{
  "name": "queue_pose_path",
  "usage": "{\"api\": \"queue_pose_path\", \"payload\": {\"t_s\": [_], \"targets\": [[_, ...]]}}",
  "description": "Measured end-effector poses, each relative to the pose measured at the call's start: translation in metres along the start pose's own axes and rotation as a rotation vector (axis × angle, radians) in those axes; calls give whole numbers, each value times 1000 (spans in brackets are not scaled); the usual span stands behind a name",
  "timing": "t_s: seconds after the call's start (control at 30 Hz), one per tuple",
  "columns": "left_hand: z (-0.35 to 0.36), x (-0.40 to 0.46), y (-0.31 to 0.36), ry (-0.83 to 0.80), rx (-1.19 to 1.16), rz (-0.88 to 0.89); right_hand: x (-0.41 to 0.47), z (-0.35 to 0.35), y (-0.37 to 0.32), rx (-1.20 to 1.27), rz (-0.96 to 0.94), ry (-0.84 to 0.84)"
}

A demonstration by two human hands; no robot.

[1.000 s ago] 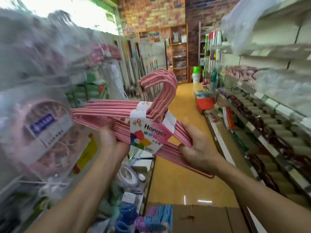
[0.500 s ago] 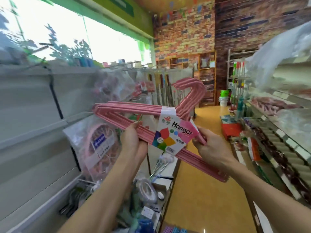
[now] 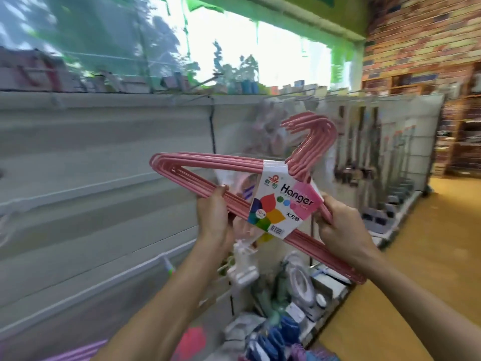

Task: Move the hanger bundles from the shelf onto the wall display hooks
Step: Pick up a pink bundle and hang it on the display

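Left grip (image 3: pixel 212 217): you hold the bundle's lower bar.
Right grip (image 3: pixel 338 225): curled round its right side.
Pink hanger bundle (image 3: pixel 223 168): midair, before the wall panel (image 3: pixel 104 162).
Change: raised higher, view swung left; hooking comes next.

Daylight is pouring in through the window (image 3: pixel 260 48) above the white wall panel (image 3: pixel 104 165), and the glass is blowing out to near-white at its centre — the foliage behind it is reading as soft green smears. Motion blur is smearing most of the scene: the panel's slats below the window are streaking, and goods along the window sill are dissolving into blobs. The pink hanger bundle (image 3: pixel 213 168) below the window is staying fairly sharp, its label (image 3: pixel 283 204) legible. Shadows are staying soft and faint. Wide-angle distortion is bowing the panel's top edge — lines are curving towards the corners. The brick wall (image 3: pixel 421 35) right of the window is looking evenly lit.
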State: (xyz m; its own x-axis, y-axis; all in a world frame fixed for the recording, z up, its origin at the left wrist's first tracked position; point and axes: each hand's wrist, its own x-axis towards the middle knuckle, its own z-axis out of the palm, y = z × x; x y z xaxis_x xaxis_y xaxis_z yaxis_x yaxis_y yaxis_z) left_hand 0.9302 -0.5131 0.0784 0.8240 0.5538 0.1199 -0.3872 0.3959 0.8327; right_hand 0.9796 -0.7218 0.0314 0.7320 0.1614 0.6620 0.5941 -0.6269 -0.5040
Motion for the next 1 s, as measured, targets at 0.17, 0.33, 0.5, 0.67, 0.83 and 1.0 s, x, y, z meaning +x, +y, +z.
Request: {"api": "queue_pose_path", "payload": {"t_s": [0.17,0.33,0.5,0.67,0.83,1.0], "targets": [[-73,-14,32,169,155,134,-5,56,-43,145,-93,-106],[-144,-37,68,312,197,264,-17,109,-99,292,-175,-221],[-205,-68,104,468,200,359,-32,147,-160,412,-307,-304],[-258,-89,136,571,180,409,-51,181,-216,472,-370,-370],[-314,-100,166,649,165,407,-74,211,-269,538,-388,-407],[-369,-112,182,706,189,401,-98,237,-313,565,-378,-465]]}}
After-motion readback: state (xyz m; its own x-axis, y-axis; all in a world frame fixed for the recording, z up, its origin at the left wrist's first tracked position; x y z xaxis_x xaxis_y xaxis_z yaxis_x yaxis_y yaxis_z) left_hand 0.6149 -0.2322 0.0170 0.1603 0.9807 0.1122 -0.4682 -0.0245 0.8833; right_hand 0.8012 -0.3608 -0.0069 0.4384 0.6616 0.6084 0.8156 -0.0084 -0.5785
